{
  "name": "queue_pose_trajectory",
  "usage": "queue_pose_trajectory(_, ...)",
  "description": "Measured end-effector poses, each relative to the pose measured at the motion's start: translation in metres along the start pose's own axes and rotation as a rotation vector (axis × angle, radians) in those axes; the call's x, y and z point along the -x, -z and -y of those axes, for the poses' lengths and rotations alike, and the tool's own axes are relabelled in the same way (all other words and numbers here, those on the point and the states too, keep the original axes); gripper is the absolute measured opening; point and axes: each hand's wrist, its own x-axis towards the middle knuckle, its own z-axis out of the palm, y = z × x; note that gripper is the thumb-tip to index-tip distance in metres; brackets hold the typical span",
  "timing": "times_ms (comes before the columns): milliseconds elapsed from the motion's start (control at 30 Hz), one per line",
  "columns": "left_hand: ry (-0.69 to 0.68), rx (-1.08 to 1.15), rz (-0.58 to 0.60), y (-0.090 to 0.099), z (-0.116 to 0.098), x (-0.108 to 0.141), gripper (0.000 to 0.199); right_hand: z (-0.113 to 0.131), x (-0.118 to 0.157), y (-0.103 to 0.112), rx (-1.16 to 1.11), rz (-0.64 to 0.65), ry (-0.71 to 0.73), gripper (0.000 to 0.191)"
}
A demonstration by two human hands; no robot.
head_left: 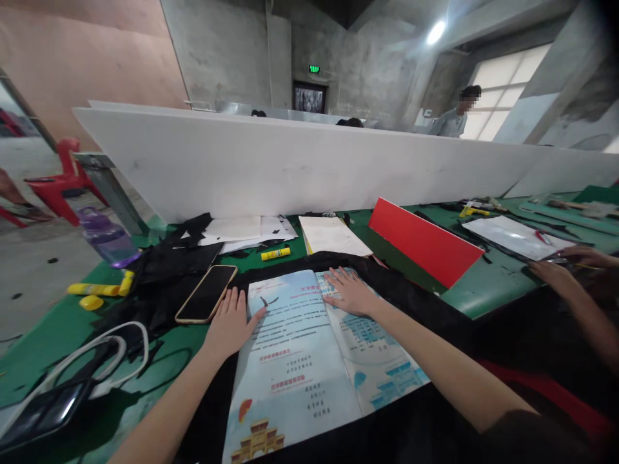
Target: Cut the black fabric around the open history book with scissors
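Observation:
An open booklet (pixel 290 361) with light blue printed pages lies on black cloth at the front edge of the green table. My left hand (pixel 235 322) rests on the left page's outer edge, its fingers spread. On the upper part of the right page, my right hand (pixel 351 292) lies flat with its fingers apart. A phone (pixel 207 294) with a dark screen is just left of my left hand. Beyond the booklet are a yellow glue stick (pixel 275 254) and a pad of cream paper (pixel 333 236).
A red folded card (pixel 423 241) stands right of the pad. At the left are a purple bottle (pixel 107 237), black scraps, yellow tubes and a power bank (pixel 46 412) with a white cable. White boards (pixel 290 164) span the back. Another person's hands (pixel 556 274) are at the right.

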Motion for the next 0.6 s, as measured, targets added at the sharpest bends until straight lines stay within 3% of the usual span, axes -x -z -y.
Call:
queue_pose_trajectory(267, -0.021, 0.006, -0.035, -0.007, 0.002, -0.001, 0.087, -0.001, 0.001, 0.0, 0.016, -0.013, 0.001, 0.08)
queue_pose_trajectory(367, -0.035, 0.029, -0.03, 0.0, 0.002, -0.005, 0.082, 0.0, 0.002, 0.0, 0.016, -0.035, 0.0, 0.079)
queue_pose_trajectory(467, -0.09, 0.11, -0.009, 0.027, -0.011, -0.007, 0.077, 0.001, 0.003, 0.0, 0.016, -0.059, 0.006, 0.078)
queue_pose_trajectory(600, -0.354, 0.332, 0.143, 0.086, -0.061, -0.005, 0.064, 0.0, 0.003, -0.002, 0.031, -0.073, 0.01, 0.078)
